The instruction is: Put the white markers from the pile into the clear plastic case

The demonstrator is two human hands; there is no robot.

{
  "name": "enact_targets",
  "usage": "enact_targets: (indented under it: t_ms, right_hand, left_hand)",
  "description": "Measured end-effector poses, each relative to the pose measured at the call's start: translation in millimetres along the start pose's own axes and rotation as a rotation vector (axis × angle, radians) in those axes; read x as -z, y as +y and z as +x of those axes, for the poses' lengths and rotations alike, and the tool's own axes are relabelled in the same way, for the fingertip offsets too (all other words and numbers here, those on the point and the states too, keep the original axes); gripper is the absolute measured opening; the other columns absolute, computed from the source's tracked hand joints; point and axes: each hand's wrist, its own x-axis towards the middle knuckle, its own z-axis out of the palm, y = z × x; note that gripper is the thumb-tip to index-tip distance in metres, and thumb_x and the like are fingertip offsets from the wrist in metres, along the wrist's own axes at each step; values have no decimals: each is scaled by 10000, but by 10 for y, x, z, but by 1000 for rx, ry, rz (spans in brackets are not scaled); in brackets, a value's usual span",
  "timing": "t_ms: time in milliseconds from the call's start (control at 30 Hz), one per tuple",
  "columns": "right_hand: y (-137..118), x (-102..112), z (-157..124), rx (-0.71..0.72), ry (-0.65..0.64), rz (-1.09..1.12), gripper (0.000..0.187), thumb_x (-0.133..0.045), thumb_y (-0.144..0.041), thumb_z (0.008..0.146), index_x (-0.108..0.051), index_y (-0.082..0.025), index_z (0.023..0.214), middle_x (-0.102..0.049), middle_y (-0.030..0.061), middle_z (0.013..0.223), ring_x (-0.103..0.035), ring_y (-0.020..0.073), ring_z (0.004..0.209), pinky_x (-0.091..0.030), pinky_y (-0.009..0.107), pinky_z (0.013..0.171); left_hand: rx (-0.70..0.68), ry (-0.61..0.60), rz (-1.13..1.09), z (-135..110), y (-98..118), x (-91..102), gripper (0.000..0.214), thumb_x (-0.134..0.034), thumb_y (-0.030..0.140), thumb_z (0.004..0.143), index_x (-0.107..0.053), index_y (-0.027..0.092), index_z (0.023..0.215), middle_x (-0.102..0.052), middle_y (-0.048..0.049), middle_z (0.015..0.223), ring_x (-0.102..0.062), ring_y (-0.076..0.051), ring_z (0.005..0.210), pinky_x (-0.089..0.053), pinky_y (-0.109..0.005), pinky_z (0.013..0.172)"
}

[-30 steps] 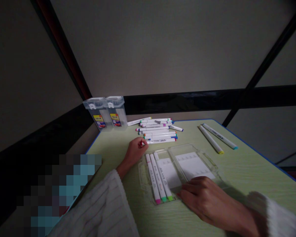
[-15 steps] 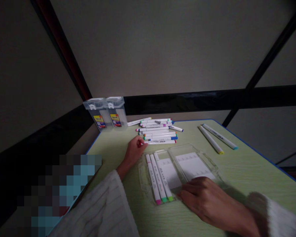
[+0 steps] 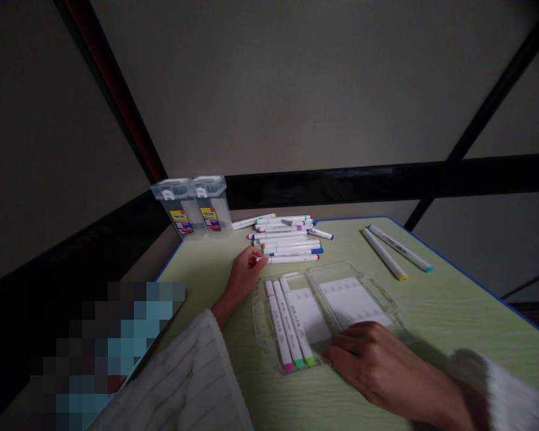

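One head-worn camera looks forward and down over the nearby table (image 3: 458,317).

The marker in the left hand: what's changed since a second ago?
The red-ended marker moved slightly toward the clear case and rolled in the left hand, so its bold lettering no longer shows. Nothing was newly gripped or released. The right hand, case, three markers inside and loose markers stayed put.
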Motion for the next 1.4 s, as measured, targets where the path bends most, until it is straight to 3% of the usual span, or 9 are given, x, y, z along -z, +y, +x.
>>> enact_targets:
  t_ms: [533,1400]
  right_hand:
    - [-11,18,7,-4,-17,-14,331,-269,-165,901,-487,-177,652,-533,1,559,-452,121,472,-273,299,469]
    - [1,4,4,1,-20,-10,313,-286,-163,897,-477,-180,650,-525,0,557,-438,119,468,-258,298,457]
  left_hand:
    - [6,-10,-27,2,43,22,176,-469,296,720,-457,164,603,-452,55,492,-410,-79,458,-311,-202,473]
    - [30,61,-14,-2,95,43,244,-406,271,758,-406,169,536,-384,60,456,-347,-68,435,-276,-198,446]
